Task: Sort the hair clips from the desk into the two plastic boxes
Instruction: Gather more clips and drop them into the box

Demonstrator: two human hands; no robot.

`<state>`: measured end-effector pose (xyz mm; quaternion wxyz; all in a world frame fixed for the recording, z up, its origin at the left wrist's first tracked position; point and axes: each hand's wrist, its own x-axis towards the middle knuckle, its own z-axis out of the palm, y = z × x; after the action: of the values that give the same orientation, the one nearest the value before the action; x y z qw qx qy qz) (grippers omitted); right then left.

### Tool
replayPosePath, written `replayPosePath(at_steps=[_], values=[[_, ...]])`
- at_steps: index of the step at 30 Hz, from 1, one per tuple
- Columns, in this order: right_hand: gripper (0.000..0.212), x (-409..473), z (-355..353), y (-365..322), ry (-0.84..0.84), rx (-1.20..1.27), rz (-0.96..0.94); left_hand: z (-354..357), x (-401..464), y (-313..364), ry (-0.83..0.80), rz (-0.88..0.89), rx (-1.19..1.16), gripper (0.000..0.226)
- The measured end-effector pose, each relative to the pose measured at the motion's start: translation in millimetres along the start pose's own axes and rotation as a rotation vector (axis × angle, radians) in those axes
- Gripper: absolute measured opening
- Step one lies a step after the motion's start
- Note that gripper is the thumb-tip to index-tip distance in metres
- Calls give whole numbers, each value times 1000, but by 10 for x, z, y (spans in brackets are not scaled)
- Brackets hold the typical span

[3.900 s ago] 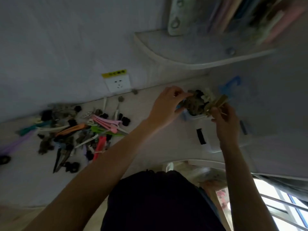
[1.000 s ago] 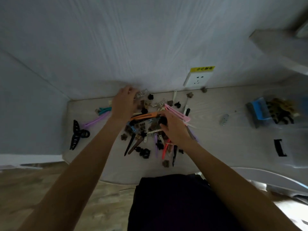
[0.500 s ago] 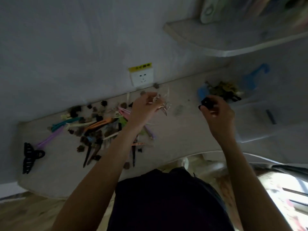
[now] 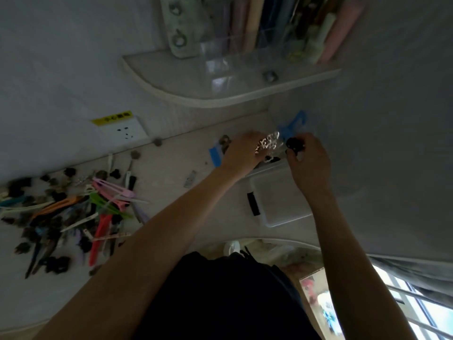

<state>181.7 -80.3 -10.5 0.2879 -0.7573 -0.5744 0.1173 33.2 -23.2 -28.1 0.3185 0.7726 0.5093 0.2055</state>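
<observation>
both hands moved over the plastic box (image 4: pixel 282 202): left hand (image 4: pixel 241 153) pinches silver clips (image 4: pixel 268 143), right hand (image 4: pixel 307 160) a black clip (image 4: pixel 294 144).

The clip pile (image 4: pixel 73 212) mixes pink, orange, green, red and black. The surface (image 4: pixel 171 192) is pale wood-grain. A yellow label (image 4: pixel 112 118) tops the white socket (image 4: pixel 125 131).

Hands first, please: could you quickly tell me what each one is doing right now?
Left hand: holds a bunch of shiny silver clips.
Right hand: pinches a small black clip.
</observation>
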Motion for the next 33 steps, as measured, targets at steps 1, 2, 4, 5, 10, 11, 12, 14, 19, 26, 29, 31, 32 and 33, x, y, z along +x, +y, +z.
replayPosePath(at_steps=[1, 2, 4, 5, 10, 11, 12, 14, 19, 26, 29, 31, 32, 33], values=[[27, 23, 1, 26, -10, -18, -23, 18, -8, -5, -77, 24, 89, 32], [27, 47, 2, 56, -23, -24, -53, 27, -21, -7, -131, 44, 166, 30], [28, 112, -3, 93, -42, -9, -124, 34, -60, -32, -138, 127, 300, 29], [29, 149, -1, 99, -56, -5, -150, 36, -93, -51, -118, 165, 353, 30], [27, 306, 59, 33, -180, 3, -231, 134, -294, -227, 15, 270, 504, 44], [25, 320, 64, 34, -195, -23, -251, 155, -310, -213, 15, 266, 523, 46], [23, 326, 63, 39, -191, -45, -260, 172, -309, -182, -20, 249, 534, 49], [24, 358, 44, 29, -160, -53, -249, 184, -267, -63, -154, 193, 580, 50], [26, 542, 246, -263, -239, 64, -282, 210, -288, -43, -216, 184, 504, 40], [19, 488, 603, -246, -379, -114, -428, -146, -677, -488, 158, 20, 304, 44], [24, 370, 623, -153, -476, -154, -421, -174, -692, -543, 33, -35, 339, 52], [29, 354, 600, -73, -516, -204, -453, -139, -691, -505, -14, -13, 491, 49], [32, 375, 579, -16, -513, -244, -472, -133, -683, -478, -26, 10, 541, 47], [36, 396, 548, 31, -505, -288, -478, -138, -678, -460, -40, 33, 578, 45]])
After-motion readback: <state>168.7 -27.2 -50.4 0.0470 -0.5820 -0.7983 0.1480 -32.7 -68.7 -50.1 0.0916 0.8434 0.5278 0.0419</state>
